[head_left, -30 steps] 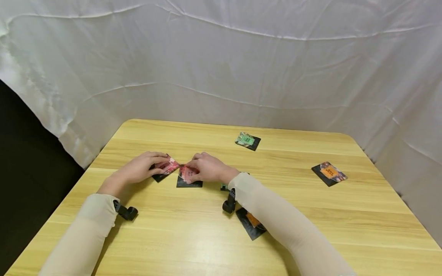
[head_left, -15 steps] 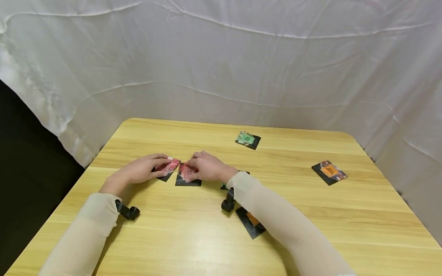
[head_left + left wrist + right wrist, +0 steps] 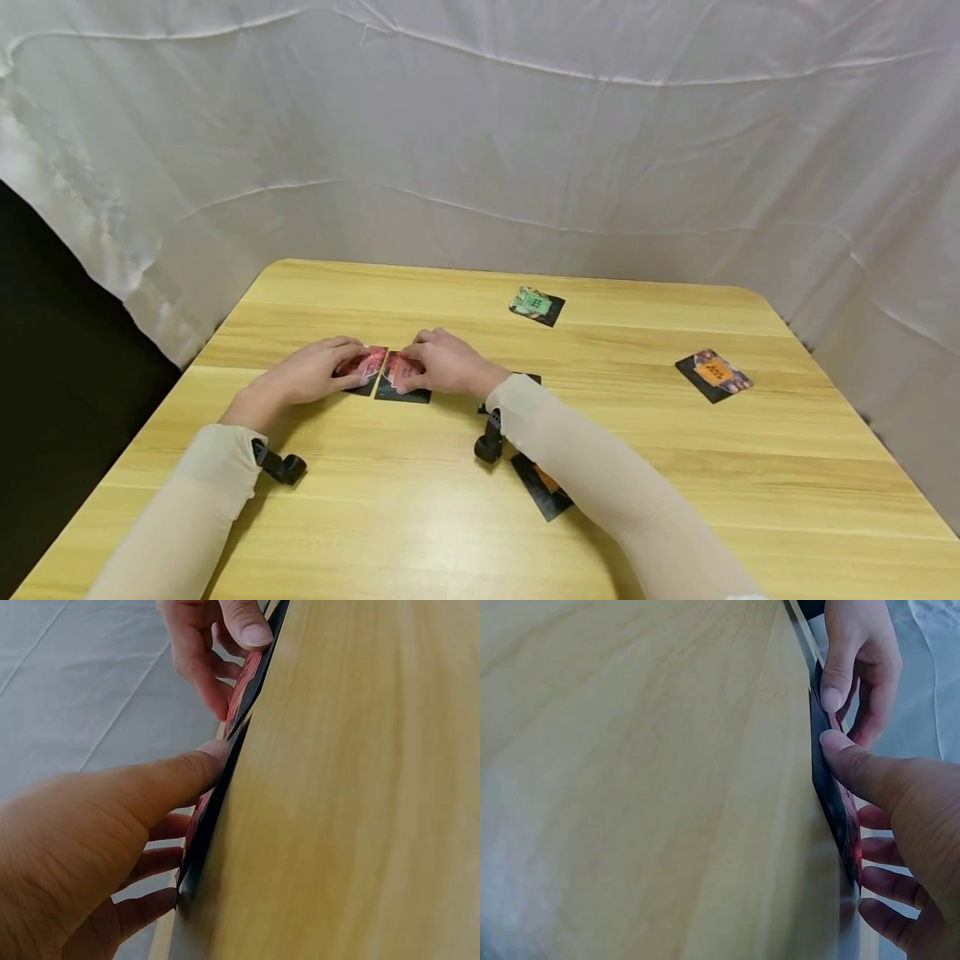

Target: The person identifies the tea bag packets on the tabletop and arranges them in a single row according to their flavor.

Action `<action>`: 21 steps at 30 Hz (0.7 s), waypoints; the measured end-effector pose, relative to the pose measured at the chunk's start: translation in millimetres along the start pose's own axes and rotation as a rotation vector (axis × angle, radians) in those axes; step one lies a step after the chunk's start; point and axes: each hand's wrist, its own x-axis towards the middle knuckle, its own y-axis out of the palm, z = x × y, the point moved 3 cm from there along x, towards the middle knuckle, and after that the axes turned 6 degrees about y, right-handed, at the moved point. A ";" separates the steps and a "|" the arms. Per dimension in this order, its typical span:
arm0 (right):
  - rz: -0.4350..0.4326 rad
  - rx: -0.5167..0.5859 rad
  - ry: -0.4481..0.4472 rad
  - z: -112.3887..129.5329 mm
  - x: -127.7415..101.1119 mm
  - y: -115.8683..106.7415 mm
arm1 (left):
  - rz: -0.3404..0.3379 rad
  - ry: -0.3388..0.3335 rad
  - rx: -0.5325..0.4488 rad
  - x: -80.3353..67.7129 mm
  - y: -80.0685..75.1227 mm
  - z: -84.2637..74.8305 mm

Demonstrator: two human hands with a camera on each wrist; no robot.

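Observation:
Two square black cards with red-pink printed fronts lie side by side on the wooden table, a narrow gap between them. My left hand (image 3: 309, 372) holds the left card (image 3: 372, 362), thumb at its near side and fingers at its far side. The right card (image 3: 392, 390) is held the same way by my right hand (image 3: 453, 363). Each hand covers part of its card. In the left wrist view the left thumb touches the dark edge of the left card (image 3: 204, 844). The right wrist view has my right thumb on the right card (image 3: 826, 769).
A green-and-black card (image 3: 537, 306) lies at the back of the table (image 3: 375, 500), and an orange-and-black card (image 3: 714, 375) at the right. Another orange-and-black card (image 3: 542, 490) is partly under my right forearm. A mostly hidden dark card (image 3: 532, 378) sits behind the right wrist. Pale curtain (image 3: 480, 150) hangs behind.
The left card has turned from a slant until its edge runs nearly parallel to the right card's. The right card has shifted slightly left and turned a little with my right hand.

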 end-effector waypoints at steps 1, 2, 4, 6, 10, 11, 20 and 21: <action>-0.002 -0.001 0.000 0.1 0.4 0.1 | 0.000 0.004 -0.005 -0.1 0.1 0.1; -0.004 0.002 0.001 0.3 0.8 0.1 | -0.001 0.007 -0.009 -0.3 0.1 0.1; -0.005 0.002 0.002 0.7 1.5 0.1 | -0.003 0.014 -0.017 -0.4 0.3 0.2; -0.004 0.004 0.004 1.2 2.1 0.0 | -0.004 0.015 -0.020 -0.5 0.4 0.2; -0.002 0.004 0.010 1.3 3.1 0.3 | -0.004 0.016 -0.020 0.2 0.5 0.3; -0.001 0.004 0.011 1.3 3.2 0.3 | -0.004 0.015 -0.018 0.3 0.4 0.2; -0.007 0.009 0.001 -0.2 0.2 -3.0 | 0.000 0.008 -0.008 1.1 -0.9 0.4; -0.012 0.012 -0.001 -0.9 -0.7 -4.1 | 0.001 0.006 -0.012 1.1 -1.2 0.5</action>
